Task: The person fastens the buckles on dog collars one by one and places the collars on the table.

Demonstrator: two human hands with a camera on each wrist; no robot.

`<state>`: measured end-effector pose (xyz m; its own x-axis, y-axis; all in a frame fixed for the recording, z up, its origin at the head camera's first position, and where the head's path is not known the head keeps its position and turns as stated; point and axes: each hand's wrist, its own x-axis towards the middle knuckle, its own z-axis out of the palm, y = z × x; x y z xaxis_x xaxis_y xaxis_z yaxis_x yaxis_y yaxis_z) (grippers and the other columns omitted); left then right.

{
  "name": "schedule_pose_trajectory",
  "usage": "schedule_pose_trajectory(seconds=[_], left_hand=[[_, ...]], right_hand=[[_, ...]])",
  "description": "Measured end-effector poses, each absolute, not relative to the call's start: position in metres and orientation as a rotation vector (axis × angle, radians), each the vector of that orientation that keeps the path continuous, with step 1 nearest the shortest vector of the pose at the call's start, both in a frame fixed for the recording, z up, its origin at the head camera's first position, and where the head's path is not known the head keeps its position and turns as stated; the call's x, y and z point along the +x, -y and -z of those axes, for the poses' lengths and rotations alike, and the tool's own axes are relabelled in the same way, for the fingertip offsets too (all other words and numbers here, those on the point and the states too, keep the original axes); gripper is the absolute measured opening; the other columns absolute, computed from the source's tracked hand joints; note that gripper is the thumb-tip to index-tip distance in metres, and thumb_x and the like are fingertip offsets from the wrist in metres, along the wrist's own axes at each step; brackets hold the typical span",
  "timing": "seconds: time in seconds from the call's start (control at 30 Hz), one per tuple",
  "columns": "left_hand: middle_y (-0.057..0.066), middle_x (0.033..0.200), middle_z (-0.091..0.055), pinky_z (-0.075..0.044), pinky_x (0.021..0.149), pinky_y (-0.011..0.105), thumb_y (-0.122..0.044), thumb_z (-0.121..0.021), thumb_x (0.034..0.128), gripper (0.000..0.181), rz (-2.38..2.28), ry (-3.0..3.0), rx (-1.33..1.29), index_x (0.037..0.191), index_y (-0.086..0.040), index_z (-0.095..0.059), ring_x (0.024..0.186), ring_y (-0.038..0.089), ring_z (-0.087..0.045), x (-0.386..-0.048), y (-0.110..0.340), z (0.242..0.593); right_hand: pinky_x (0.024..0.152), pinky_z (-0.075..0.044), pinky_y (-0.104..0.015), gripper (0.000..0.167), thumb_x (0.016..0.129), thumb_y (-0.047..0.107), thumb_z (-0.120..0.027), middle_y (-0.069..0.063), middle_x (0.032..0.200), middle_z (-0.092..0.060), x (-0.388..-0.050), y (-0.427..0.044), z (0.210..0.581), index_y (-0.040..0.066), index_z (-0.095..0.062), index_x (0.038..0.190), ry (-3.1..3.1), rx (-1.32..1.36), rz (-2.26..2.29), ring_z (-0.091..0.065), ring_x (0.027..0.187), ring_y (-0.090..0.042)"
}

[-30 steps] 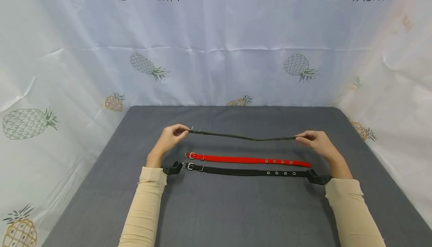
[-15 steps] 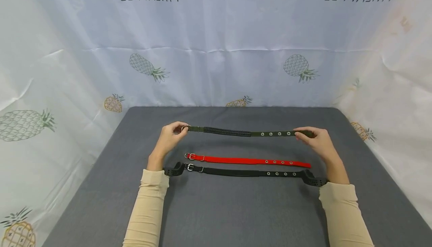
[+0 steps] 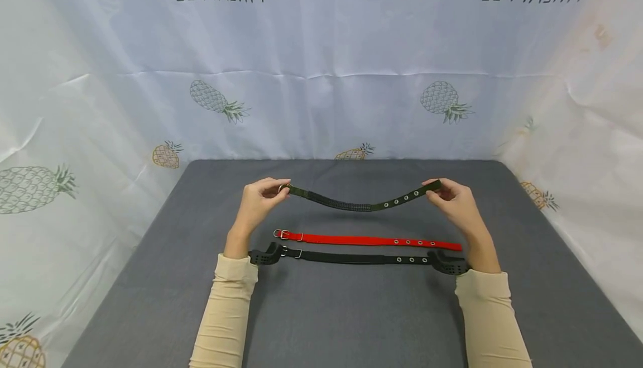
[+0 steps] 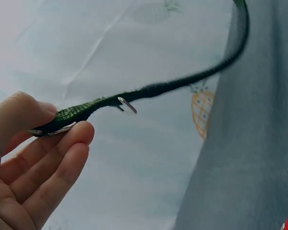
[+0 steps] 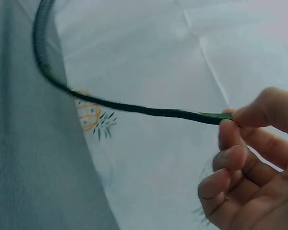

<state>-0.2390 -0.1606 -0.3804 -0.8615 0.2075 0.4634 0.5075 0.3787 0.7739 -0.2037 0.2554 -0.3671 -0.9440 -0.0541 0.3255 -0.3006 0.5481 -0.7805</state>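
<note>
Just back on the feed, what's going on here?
A person's left hand pinches the metal-fitted end of a dark green strap and the right hand its eyelet end, so it sags between them. Nearer the person, a red strap and a black strap lie side by side on the gray table.

A dark-green collar (image 3: 383, 206), its midsection (image 3: 339, 204) ribbed in black and its eyelets (image 3: 406, 197) silvery, contrasts with a red collar (image 3: 359, 240), a black collar (image 3: 346, 258), a plain grey desk (image 3: 351, 312), beige sleeves (image 3: 223, 312) and a whitish curtain (image 3: 326, 111) printed with green and orange pineapples (image 3: 440, 97).
</note>
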Motion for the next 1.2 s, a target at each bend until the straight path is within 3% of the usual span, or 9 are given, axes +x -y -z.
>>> schedule_pose_trajectory(seconds=[0.13, 0.33, 0.47, 0.53, 0.6, 0.9, 1.2], left_hand=[[0.019, 0.095, -0.070, -0.054, 0.073, 0.011, -0.008, -0.070, 0.0875, 0.025, 1.514, 2.365, -0.622, 0.111, -0.002, -0.072, 0.076, -0.008, -0.063, -0.237, 0.157, 0.376], [0.018, 0.101, -0.069, -0.057, 0.075, 0.019, -0.007, -0.072, 0.0857, 0.028, 1.494, 2.413, -0.641, 0.113, -0.002, -0.071, 0.082, -0.005, -0.060, -0.233, 0.153, 0.371], [0.017, 0.103, -0.068, -0.059, 0.076, 0.025, -0.005, -0.072, 0.0852, 0.028, 1.478, 2.442, -0.702, 0.113, -0.002, -0.070, 0.085, 0.002, -0.062, -0.231, 0.148, 0.369], [0.016, 0.101, -0.068, -0.059, 0.076, 0.025, -0.005, -0.072, 0.0849, 0.029, 1.481, 2.459, -0.737, 0.113, -0.003, -0.070, 0.086, 0.006, -0.064, -0.231, 0.144, 0.368], [0.015, 0.100, -0.068, -0.058, 0.076, 0.023, -0.005, -0.072, 0.0846, 0.029, 1.486, 2.474, -0.779, 0.113, -0.003, -0.070, 0.086, 0.008, -0.065, -0.230, 0.141, 0.368], [0.015, 0.094, -0.069, -0.057, 0.070, 0.020, -0.002, -0.074, 0.0815, 0.024, 1.508, 2.479, -0.920, 0.105, 0.002, -0.072, 0.076, 0.002, -0.063, -0.227, 0.123, 0.363], [0.011, 0.092, -0.070, -0.057, 0.072, 0.021, -0.007, -0.076, 0.0792, 0.024, 1.457, 2.451, -0.969, 0.103, -0.001, -0.074, 0.080, 0.010, -0.063, -0.218, 0.105, 0.360]], right_hand=[[0.059, -0.040, -0.020, 0.022, 0.093, 0.008, -0.062, 0.026, 0.077, -0.056, -0.204, -0.246, 0.362, -0.002, -0.065, 0.113, 2.572, 0.308, -1.340, -0.052, 0.067, 0.002], [0.062, -0.043, -0.019, 0.023, 0.094, 0.015, -0.063, 0.024, 0.077, -0.059, -0.203, -0.234, 0.357, -0.001, -0.068, 0.109, 2.627, 0.315, -1.312, -0.054, 0.069, 0.007], [0.067, -0.048, -0.015, 0.026, 0.093, 0.013, -0.063, -0.006, 0.090, -0.072, -0.201, -0.225, 0.354, -0.005, -0.067, 0.111, 2.650, 0.334, -1.291, -0.055, 0.073, 0.014], [0.067, -0.048, -0.014, 0.028, 0.093, 0.011, -0.064, -0.021, 0.097, -0.071, -0.201, -0.219, 0.353, -0.007, -0.066, 0.114, 2.653, 0.352, -1.284, -0.054, 0.073, 0.015], [0.066, -0.048, -0.014, 0.028, 0.092, 0.009, -0.064, -0.027, 0.100, -0.069, -0.201, -0.213, 0.351, -0.008, -0.065, 0.115, 2.648, 0.375, -1.290, -0.054, 0.072, 0.014], [0.060, -0.047, -0.017, 0.024, 0.088, 0.008, -0.069, -0.021, 0.091, -0.072, -0.205, -0.188, 0.350, -0.004, -0.070, 0.108, 2.641, 0.461, -1.263, -0.054, 0.066, 0.006], [0.057, -0.041, -0.019, 0.014, 0.082, 0.004, -0.074, -0.007, 0.075, -0.060, -0.204, -0.176, 0.350, 0.002, -0.073, 0.096, 2.560, 0.628, -1.250, -0.046, 0.062, -0.004]])
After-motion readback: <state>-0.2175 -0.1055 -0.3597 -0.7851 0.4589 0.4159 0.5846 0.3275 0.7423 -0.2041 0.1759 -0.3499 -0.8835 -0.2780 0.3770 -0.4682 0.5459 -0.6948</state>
